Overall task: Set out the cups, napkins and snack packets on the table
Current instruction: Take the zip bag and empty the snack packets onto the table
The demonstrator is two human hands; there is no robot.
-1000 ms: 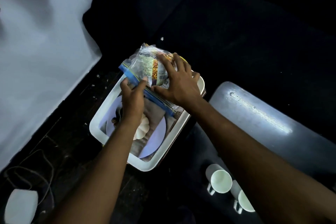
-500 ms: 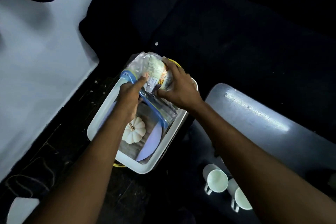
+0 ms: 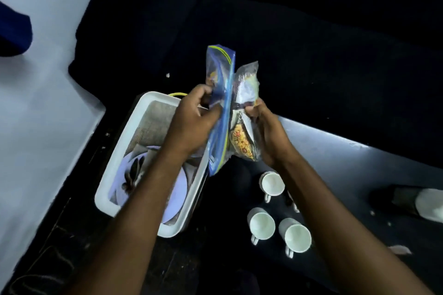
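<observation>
Clear zip bag (image 3: pixel 219 112) pinched in left hand (image 3: pixel 191 124), right hand (image 3: pixel 268 136) clamped on snack packets (image 3: pixel 242 143) probably to pull them out, cups (image 3: pixel 262 225) waiting at 5 o'clock.

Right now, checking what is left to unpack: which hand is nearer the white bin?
Left. The left hand hovers over the white bin's far end; the right hand is beyond its rim, above the table.

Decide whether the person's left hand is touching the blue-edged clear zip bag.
Touching: the head view shows the left hand pinching the blue-edged clear zip bag.
</observation>
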